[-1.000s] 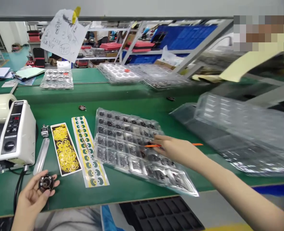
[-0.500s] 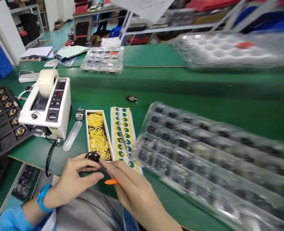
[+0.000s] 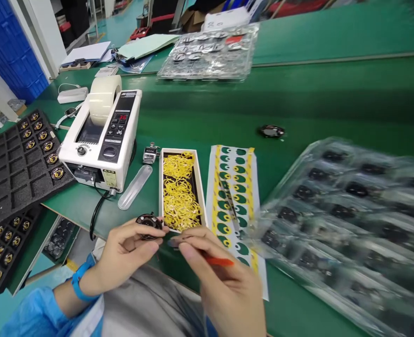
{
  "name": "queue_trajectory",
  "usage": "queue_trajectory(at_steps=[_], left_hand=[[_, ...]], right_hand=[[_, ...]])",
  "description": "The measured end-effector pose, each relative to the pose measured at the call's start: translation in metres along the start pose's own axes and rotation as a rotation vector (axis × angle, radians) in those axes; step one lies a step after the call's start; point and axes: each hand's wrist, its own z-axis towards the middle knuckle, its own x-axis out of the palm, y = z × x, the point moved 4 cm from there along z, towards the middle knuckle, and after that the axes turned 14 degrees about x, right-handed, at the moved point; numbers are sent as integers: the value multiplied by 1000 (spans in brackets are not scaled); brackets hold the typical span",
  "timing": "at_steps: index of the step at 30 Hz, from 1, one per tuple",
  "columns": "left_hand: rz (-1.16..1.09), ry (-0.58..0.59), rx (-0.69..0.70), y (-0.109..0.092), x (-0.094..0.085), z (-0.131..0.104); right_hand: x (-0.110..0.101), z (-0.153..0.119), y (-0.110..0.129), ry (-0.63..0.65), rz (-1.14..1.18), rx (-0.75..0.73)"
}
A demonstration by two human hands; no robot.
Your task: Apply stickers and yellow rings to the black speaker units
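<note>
My left hand (image 3: 131, 248) grips a round black part (image 3: 150, 226) by its edges, near the front end of a white box (image 3: 203, 206) of yellow rings (image 3: 181, 201). Just to the right, my right hand (image 3: 217, 271) is closed on a small part (image 3: 175, 241), dark and blurred, at its fingertips. An orange-red object (image 3: 219, 261) also lies in that hand, across the fingers. A sticker sheet (image 3: 212, 187) with green and yellow shapes lies beside the box, with tweezers (image 3: 230, 199) on it.
A white tape dispenser (image 3: 122, 159), a metal counter (image 3: 151, 153) and a clear plastic strip (image 3: 135, 187) stand left of the box. Black foam trays (image 3: 6, 187) are at far left, a clear tray (image 3: 298, 252) at right. A dark part (image 3: 271, 131) lies behind.
The view has shifted, so the bench items appear farther left or right. My right hand has moved away from the round part and turned, with a small part now showing at its fingertips.
</note>
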Motion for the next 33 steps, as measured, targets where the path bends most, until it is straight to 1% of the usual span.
queue_trajectory(at_steps=[2,5,7,11,16,18,20,26,30,33], left_hand=[[-87,44,-52,-1,1,-2],[-135,49,-91,-2,0,-3],[-119,50,-96,-1,1,-5],[-80,101,-83,1,3,-10],[-6,144,-87,4,2,-12],[17,155,-93,4,2,-12],[48,160,-98,4,1,-12],[136,172,-119,6,-2,-14],[140,147,-153,6,-1,-13],[125,128,-166,5,2,-11]], right_hand=[[-7,3,1,-4,-5,25],[-11,7,5,18,-67,47],[-9,11,8,19,-93,61],[-5,16,7,5,-79,126],[-2,15,-3,109,-39,236],[-2,13,-5,128,-43,255],[-3,13,-5,117,-62,243],[-3,20,6,64,-127,131],[-3,23,13,68,-202,41],[-4,24,15,78,-262,22]])
